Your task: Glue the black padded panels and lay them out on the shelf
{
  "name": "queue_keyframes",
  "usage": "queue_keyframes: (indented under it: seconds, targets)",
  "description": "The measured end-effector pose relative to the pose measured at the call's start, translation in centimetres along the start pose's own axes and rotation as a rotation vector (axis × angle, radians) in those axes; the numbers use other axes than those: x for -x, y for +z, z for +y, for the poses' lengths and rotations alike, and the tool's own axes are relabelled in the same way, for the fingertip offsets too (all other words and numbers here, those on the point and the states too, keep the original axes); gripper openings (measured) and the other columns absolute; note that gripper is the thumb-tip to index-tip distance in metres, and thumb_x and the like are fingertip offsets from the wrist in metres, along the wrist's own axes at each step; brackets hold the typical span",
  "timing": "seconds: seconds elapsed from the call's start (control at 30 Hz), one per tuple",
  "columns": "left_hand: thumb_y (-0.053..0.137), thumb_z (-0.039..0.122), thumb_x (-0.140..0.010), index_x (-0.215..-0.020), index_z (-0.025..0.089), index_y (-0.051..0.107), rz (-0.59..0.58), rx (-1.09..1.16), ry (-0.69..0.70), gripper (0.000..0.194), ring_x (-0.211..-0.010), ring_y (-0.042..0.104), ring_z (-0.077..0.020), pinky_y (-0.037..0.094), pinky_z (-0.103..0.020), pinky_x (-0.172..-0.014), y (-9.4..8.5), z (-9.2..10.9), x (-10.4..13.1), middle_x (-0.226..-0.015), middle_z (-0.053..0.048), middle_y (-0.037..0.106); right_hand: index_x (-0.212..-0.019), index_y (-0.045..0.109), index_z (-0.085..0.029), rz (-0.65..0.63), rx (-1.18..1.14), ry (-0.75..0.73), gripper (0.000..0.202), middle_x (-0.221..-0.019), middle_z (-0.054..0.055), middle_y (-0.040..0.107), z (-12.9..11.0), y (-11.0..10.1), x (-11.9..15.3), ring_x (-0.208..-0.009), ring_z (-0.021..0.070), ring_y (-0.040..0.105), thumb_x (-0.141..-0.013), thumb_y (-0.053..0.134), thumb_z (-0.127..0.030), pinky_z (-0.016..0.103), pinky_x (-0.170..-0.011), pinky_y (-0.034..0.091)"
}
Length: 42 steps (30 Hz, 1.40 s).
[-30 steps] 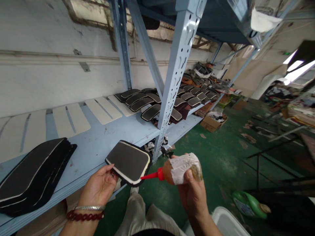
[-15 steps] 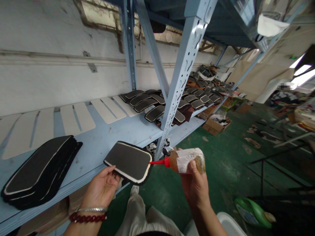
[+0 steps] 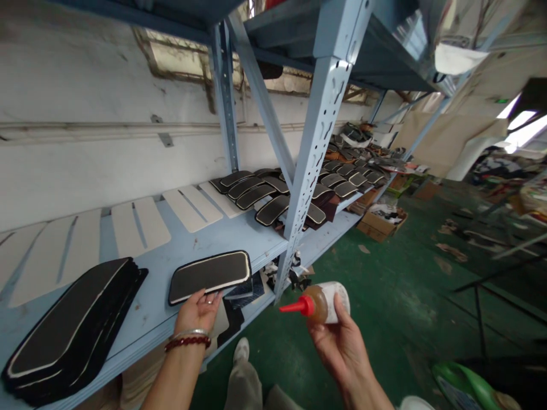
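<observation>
My left hand [image 3: 197, 313] grips the near edge of a dark grey panel [image 3: 209, 275] with a black rim and a cream line around its border. The panel is over the blue shelf's front part; whether it touches the shelf I cannot tell. My right hand [image 3: 342, 341] is wrapped round a squeeze bottle [image 3: 322, 303] of amber liquid with a white label. Its red nozzle points left, apart from the panel. At lower left lies a stack of similar dark panels [image 3: 72, 319], the top one also edged with a cream line.
Pale flat strips [image 3: 141, 225] line the shelf [image 3: 171, 250] along the wall. Several dark panels [image 3: 252, 193] lie farther back, around a blue perforated upright [image 3: 316, 142]. A cardboard box [image 3: 380, 225] and a green jug [image 3: 465, 387] are on the green floor.
The panel in my left hand has moved away from me, over the shelf, and looks more foreshortened. The bottle's nozzle has come away from the panel's right edge. The view has shifted slightly.
</observation>
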State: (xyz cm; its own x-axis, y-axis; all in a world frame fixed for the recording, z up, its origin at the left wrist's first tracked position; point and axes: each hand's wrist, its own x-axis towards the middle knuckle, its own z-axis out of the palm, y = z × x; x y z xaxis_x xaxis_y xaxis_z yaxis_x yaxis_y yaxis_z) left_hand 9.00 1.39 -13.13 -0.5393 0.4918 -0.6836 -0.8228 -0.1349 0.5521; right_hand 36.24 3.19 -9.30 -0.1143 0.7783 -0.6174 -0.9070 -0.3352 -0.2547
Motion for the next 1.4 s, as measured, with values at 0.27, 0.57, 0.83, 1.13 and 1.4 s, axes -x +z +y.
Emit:
queue_keyframes:
  seconds: [0.27,0.57,0.83,1.13,1.4]
  targets:
    - [0.060,0.029,-0.092,-0.121,0.018,0.060,0.037,0.063,0.048,0.031,-0.095,0.067,-0.0215,0.059,-0.040,-0.078,2.6,-1.4,-4.7,-0.120,-0.009,0.065,-0.103,0.065,-0.018,0.058,-0.029,-0.024,0.028,-0.087,0.005,0.077,-0.1,-0.7,-0.8,-0.069,0.0200,0.072,-0.078,0.075,-0.010,0.027,-0.052,0.058]
    - [0.052,0.009,-0.091,-0.114,0.013,0.062,-0.082,-0.150,-0.082,0.026,-0.090,0.072,-0.0221,0.060,-0.038,-0.077,1.1,-2.4,-2.6,-0.106,-0.013,0.072,-0.106,0.064,-0.019,0.036,-0.014,-0.019,0.038,-0.094,0.005,0.076,-0.2,-0.7,-3.2,-0.075,0.0205,0.073,-0.073,0.080,-0.011,0.028,-0.056,0.060]
    - [0.077,0.005,-0.069,-0.081,0.017,0.069,-0.235,-0.705,0.015,0.019,-0.066,0.071,-0.0216,0.054,-0.027,-0.060,-0.3,3.7,-2.2,-0.069,-0.006,0.073,-0.105,0.064,-0.020,0.039,-0.023,-0.003,0.045,-0.092,0.004,0.076,-0.4,-0.4,-5.0,-0.066,0.0197,0.071,-0.066,0.083,-0.008,0.024,-0.040,0.051]
    - [0.066,0.013,-0.086,-0.093,0.014,0.067,-0.321,-1.106,-0.028,0.007,-0.078,0.069,-0.0169,0.057,-0.037,-0.074,5.4,9.8,-12.5,-0.094,-0.003,0.073,-0.108,0.063,-0.018,0.056,0.025,-0.031,0.045,-0.100,0.006,0.076,-0.6,-0.8,-5.1,-0.086,0.0217,0.073,-0.069,0.084,-0.014,0.031,-0.069,0.063]
    - [0.072,-0.010,-0.047,-0.066,0.017,0.070,-0.582,-1.317,-0.257,0.032,-0.057,0.071,-0.0281,0.055,-0.030,-0.048,5.6,10.3,-7.1,-0.064,-0.007,0.075,-0.102,0.066,-0.014,0.035,0.028,-0.090,0.038,-0.090,0.007,0.076,-2.0,1.5,-5.2,-0.072,0.0188,0.072,-0.068,0.084,-0.012,0.028,-0.060,0.061]
